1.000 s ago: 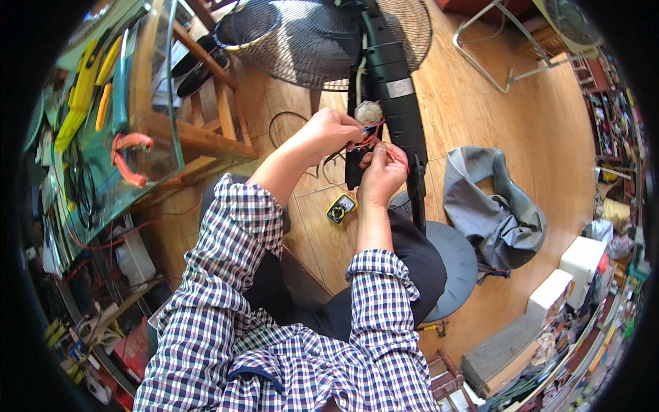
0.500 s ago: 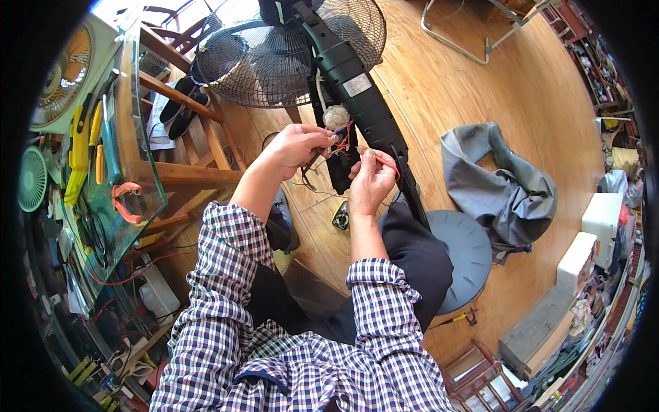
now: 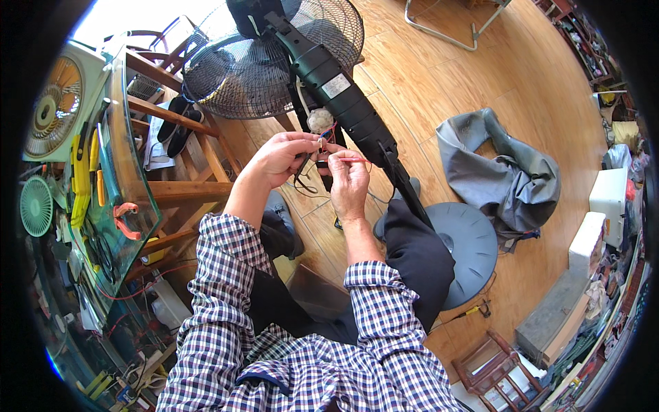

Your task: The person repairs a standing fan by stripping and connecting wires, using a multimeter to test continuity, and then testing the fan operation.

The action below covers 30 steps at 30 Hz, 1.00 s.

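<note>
A black fan [image 3: 240,65] with a wire-mesh cage leans away in front of me, its black column [image 3: 343,96] slanting down to the right. Thin red and blue wires [image 3: 328,130] come out below a whitish rounded part [image 3: 320,121] beside the column. My left hand [image 3: 278,161] pinches these wires at a small pale end, and a dark cable [image 3: 302,180] hangs below its fingers. Close against it, my right hand [image 3: 350,185] is closed on a thin red test probe [image 3: 353,160]. The fingers partly hide where probe and wires meet.
On the left, a glass-topped table [image 3: 141,237] carries yellow-handled tools [image 3: 81,178] and an orange clamp [image 3: 126,221]. A round grey base [image 3: 463,250] sits by my right knee. Grey cloth [image 3: 504,172] lies on the wooden floor beyond it. Boxes [image 3: 607,206] line the right side.
My right hand has moved left, bringing its fingertips up to my left hand's. The red probe now points more level. The view has shifted slightly, and the yellow-black object on the floor is mostly hidden.
</note>
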### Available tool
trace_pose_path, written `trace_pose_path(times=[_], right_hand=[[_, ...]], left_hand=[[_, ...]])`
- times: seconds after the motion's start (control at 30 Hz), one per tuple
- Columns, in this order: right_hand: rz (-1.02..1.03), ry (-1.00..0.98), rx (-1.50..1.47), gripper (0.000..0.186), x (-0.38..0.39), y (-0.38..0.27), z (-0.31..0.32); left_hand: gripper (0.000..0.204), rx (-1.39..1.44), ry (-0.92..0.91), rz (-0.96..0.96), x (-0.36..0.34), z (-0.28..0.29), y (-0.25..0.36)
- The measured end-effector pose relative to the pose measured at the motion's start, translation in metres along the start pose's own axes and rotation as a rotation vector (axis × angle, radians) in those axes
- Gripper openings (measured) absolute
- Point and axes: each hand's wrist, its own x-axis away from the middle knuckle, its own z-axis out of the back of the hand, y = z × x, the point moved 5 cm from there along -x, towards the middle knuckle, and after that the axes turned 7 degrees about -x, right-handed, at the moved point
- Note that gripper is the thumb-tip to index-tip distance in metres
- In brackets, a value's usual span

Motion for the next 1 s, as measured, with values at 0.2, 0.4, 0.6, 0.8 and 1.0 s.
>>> trace_pose_path(times=[0.2, 0.4, 0.6, 0.8, 1.0], right_hand=[[0.042, 0.035, -0.012, 0.008, 0.000, 0.001, 0.002], [0.061, 0.087, 0.104, 0.011, 0.006, -0.001, 0.006], [-0.144, -0.047, 0.027, 0.016, 0.014, 0.009, -0.005], [-0.109, -0.050, 0.067, 0.016, 0.014, 0.012, -0.006], [-0.014, 0.004, 0.030, 0.014, 0.012, 0.019, -0.004]], left_hand=[[0.027, 0.018, -0.045, 0.026, 0.002, -0.002, 0.000], [0.025, 0.063, -0.098, 0.015, 0.002, -0.005, 0.000], [0.028, 0.102, -0.085, 0.028, 0.003, -0.006, -0.002], [0.038, 0.052, -0.083, -0.014, 0.000, -0.004, -0.005], [0.040, 0.004, -0.036, -0.021, 0.003, -0.012, -0.001]])
